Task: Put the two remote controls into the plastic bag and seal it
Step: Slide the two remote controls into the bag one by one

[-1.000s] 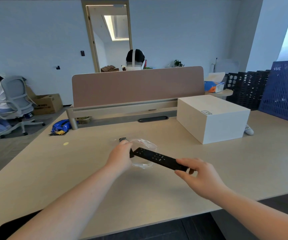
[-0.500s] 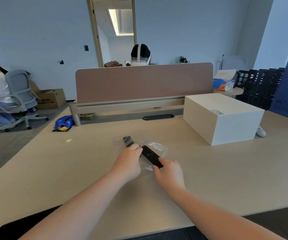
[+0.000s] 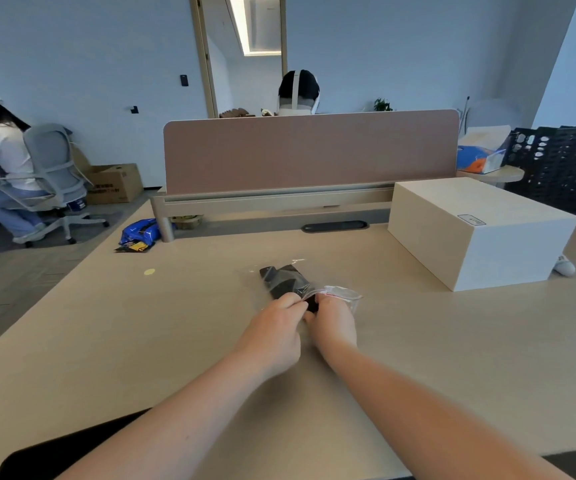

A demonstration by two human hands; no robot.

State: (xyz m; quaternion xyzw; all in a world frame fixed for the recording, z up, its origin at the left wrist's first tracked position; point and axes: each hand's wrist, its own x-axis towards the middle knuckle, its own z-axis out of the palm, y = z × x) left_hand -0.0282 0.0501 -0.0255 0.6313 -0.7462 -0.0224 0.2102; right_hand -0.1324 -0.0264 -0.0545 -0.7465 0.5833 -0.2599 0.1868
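Note:
A clear plastic bag [image 3: 343, 295] with a red seal strip lies on the beige table [image 3: 106, 334] in front of me. Two black remote controls [image 3: 284, 280] lie inside it, their far ends pointing away from me. My left hand [image 3: 274, 332] pinches the bag's near opening on the left. My right hand [image 3: 335, 323] pinches the same opening just to the right, fingertips close to the left hand's. The remotes' near ends are hidden behind my fingers.
A large white box [image 3: 477, 233] stands at the right of the table, with a brown divider panel [image 3: 310, 150] along the back edge. A yellow dot [image 3: 149, 271] marks the table at left. People sit behind the divider and at far left.
The second remote, held out in my right hand, has gone into the bag. My right hand has moved left to the bag's opening beside my left hand.

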